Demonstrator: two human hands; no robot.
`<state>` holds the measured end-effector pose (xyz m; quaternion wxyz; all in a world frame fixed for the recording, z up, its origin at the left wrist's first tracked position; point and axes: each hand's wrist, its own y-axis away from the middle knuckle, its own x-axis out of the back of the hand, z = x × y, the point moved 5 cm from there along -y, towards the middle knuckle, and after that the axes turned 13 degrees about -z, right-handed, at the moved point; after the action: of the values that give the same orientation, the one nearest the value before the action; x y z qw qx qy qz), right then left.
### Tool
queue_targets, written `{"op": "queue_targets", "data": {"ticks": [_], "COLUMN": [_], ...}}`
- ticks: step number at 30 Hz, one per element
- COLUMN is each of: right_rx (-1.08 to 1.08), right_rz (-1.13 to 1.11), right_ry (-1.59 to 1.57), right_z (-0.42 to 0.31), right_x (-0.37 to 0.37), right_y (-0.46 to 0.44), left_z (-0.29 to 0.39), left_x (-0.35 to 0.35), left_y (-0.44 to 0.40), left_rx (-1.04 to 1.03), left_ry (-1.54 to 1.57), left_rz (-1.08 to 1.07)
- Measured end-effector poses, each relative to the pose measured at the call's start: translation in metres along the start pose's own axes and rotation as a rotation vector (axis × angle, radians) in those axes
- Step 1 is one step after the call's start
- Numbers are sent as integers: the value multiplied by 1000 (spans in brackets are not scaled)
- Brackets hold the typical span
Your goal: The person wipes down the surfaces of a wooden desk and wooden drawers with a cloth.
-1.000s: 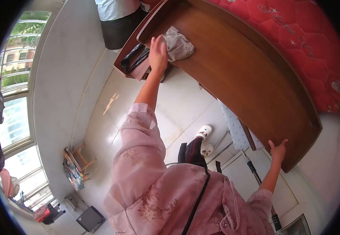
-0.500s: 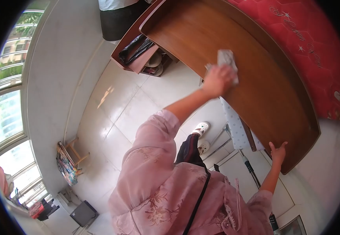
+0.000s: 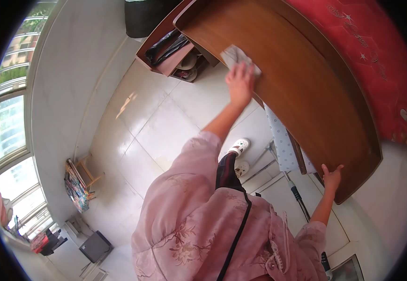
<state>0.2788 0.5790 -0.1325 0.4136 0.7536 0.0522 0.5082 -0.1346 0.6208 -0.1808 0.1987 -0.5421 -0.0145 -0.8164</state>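
Observation:
My left hand (image 3: 240,85) presses a folded pale grey cloth (image 3: 237,57) onto the brown wooden tabletop (image 3: 287,84), close to its near edge. The fingers lie over the cloth's lower part, and its far corner sticks out beyond them. At the right end of the desk, my right hand (image 3: 332,178) rests at the near edge. Its thumb and a finger are spread apart, and it holds nothing; the other fingers are partly hidden.
Beyond the desk lies a red quilted surface with lettering (image 3: 362,47). An open compartment (image 3: 168,51) holds a black bag. Dotted fabric (image 3: 280,145) and a pole (image 3: 297,194) are below the desk. A folding stool (image 3: 88,173) stands by the left wall.
My left hand has moved with the cloth leftward and slightly away from me, to the tabletop's near edge. My right hand stays at the same desk edge. The view has shifted a little.

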Motion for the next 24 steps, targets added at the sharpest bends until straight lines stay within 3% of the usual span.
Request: {"op": "queue_targets", "data": {"ticks": [3,5,6,7,8,9,11,13,15,16,17,18,21,23,24], "right_rx": [14,7,35,59,43,59,60,90,75,73,79,79,93,112,115], "right_rz": [10,2,6,16,20,15,10,-10,-11,-11,0,10,17,40,30], "right_ry": [25,49,42,32,54,61,89,31,77,104,98,148,141,72,85], "right_z": [-3,2,9,13,12,7,7,8,5,3,0,-5,1,3,0], "right_x": [2,-2,-4,-3,0,-1,1,0,1,2,3,4,0,3,3], "right_y": [2,-3,-11,-16,-14,-10,-10,-13,-12,-11,-9,-6,-10,-11,-7], "left_z": [58,39,12,-25,-75,-110,-188,-119,-86,-56,-19,11,57,50,31], "left_x": [-8,-5,3,11,14,31,1,13,-3,-16,-23,-28,-23,5,16], "left_y": [71,75,62,40,15,-15,-66,-76,-45,-19,12,44,100,94,78], "left_rx": [-346,-326,-210,-162,133,254,426,747,633,517,400,438,305,326,302], "left_ry": [316,410,369,359,498,483,1155,1483,528,798,823,562,1029,1234,1200], "left_rz": [-194,-234,-115,149,182,428,207,65,509,360,354,229,-334,-409,-224]}}
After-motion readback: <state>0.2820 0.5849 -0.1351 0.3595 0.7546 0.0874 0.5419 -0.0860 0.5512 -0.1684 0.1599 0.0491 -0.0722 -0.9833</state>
